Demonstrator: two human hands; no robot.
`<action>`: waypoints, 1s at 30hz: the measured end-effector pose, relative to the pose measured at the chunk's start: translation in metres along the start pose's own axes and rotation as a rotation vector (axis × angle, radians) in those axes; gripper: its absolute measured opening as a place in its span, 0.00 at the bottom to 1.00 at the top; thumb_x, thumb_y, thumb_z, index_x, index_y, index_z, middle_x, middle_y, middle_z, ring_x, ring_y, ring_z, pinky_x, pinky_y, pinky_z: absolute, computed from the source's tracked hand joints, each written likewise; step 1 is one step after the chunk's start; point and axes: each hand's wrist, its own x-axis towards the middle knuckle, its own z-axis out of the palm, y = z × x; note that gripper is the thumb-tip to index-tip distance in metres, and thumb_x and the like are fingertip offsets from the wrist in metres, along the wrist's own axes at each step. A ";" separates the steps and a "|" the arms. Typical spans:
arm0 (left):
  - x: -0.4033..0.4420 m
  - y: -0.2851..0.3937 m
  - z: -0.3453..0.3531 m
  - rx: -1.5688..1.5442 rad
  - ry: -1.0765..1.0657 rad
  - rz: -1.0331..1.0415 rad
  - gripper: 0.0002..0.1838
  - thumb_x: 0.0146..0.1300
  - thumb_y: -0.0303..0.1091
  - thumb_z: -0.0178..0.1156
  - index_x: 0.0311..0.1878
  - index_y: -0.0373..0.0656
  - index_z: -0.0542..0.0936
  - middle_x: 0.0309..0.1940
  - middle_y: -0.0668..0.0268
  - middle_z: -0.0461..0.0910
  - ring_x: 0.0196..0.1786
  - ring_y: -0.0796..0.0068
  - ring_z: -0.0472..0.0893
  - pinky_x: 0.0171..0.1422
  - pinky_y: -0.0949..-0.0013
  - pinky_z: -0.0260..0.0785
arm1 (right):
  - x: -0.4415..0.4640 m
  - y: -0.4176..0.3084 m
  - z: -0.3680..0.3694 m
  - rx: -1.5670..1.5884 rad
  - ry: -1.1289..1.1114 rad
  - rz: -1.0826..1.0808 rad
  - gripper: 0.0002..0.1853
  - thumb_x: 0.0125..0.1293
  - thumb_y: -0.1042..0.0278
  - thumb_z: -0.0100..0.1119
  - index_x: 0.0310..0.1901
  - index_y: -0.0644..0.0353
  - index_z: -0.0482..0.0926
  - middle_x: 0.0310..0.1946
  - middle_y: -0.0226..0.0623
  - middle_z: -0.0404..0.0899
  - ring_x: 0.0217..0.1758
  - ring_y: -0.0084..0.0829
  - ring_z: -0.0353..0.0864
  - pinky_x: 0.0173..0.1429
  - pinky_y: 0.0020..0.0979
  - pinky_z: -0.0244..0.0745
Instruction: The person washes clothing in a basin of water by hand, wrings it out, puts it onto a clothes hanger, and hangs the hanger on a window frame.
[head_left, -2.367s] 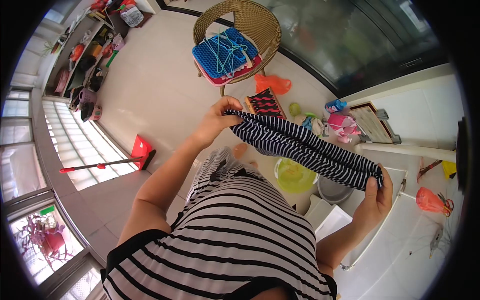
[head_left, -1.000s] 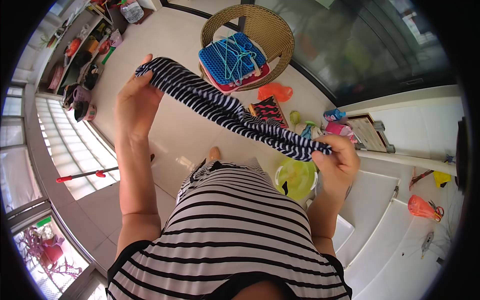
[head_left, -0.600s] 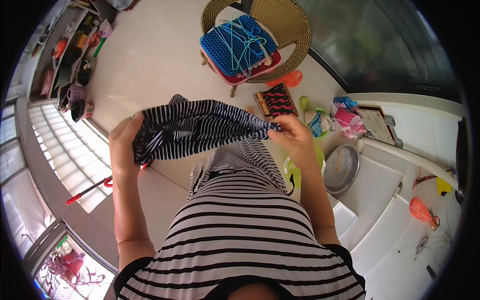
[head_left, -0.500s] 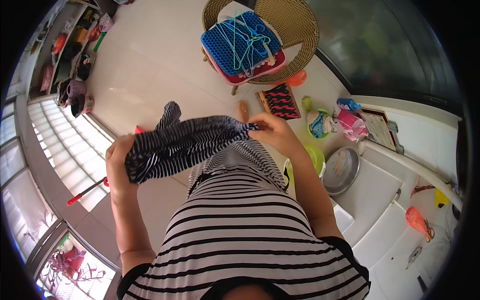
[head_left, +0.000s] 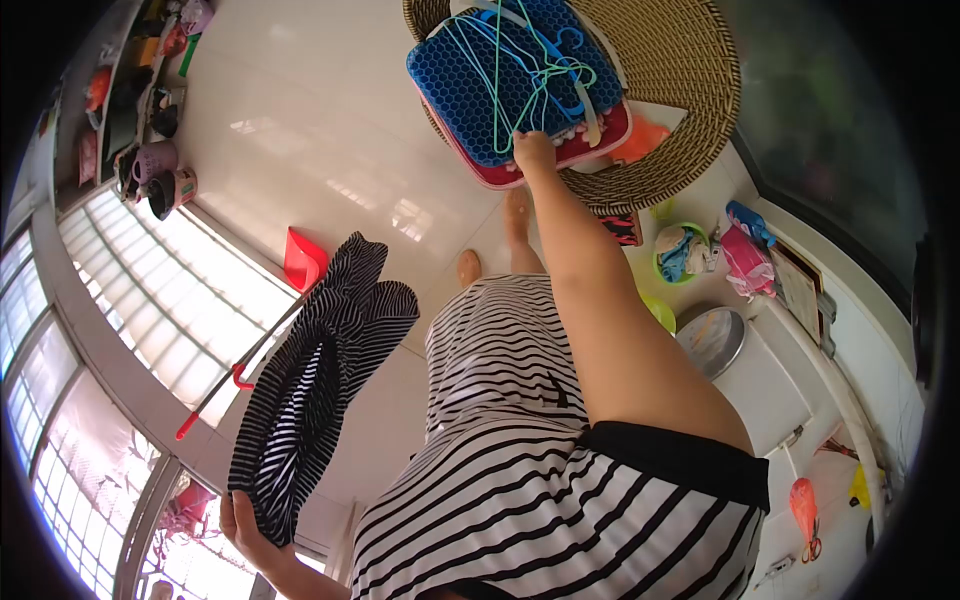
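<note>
At the lower left, my left hand (head_left: pixel 252 528) grips one end of black-and-white striped pants (head_left: pixel 318 385), whose two leg ends spread out toward the upper middle. My right hand (head_left: pixel 536 155) is stretched far forward, its fingers closed at the lower corner of a green wire hanger (head_left: pixel 497 85). That hanger lies tangled with other green and blue hangers (head_left: pixel 572 100) on a blue honeycomb cushion (head_left: pixel 445 90). Beneath is a red cushion (head_left: pixel 497 178), on a round wicker chair (head_left: pixel 700 80).
A red dustpan (head_left: pixel 304 260) is on the floor beyond the pants. On the right stand a green basin with cloths (head_left: pixel 662 262), a metal basin (head_left: pixel 722 340) and a white sink ledge. Shelves with shoes and pots (head_left: pixel 150 165) line the left wall, beside glazed windows (head_left: pixel 165 290).
My right hand has let go of the pants and reached forward to the hangers. My left hand has moved down with the pants, which now hang lengthwise. The view has shifted closer to the chair.
</note>
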 end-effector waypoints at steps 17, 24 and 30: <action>0.018 0.010 0.034 -0.191 -0.351 -0.003 0.11 0.69 0.29 0.56 0.48 0.32 0.79 0.40 0.62 0.83 0.39 0.72 0.83 0.42 0.71 0.76 | -0.085 -0.011 -0.083 0.779 0.063 -0.323 0.10 0.78 0.62 0.40 0.48 0.60 0.65 0.31 0.43 0.81 0.19 0.28 0.78 0.21 0.28 0.73; 0.055 0.011 0.043 -0.397 -0.643 0.067 0.10 0.69 0.27 0.55 0.49 0.32 0.79 0.37 0.64 0.82 0.37 0.76 0.82 0.41 0.74 0.74 | -0.279 0.028 -0.180 0.669 0.163 -0.742 0.12 0.76 0.64 0.50 0.54 0.59 0.74 0.25 0.27 0.72 0.24 0.15 0.70 0.24 0.20 0.65; 0.076 0.022 0.039 -0.499 -0.795 0.231 0.11 0.69 0.30 0.57 0.44 0.31 0.81 0.34 0.64 0.82 0.33 0.79 0.81 0.35 0.76 0.71 | -0.435 0.068 -0.253 -0.143 0.804 -1.497 0.12 0.62 0.76 0.64 0.48 0.63 0.79 0.27 0.36 0.80 0.20 0.30 0.74 0.25 0.32 0.69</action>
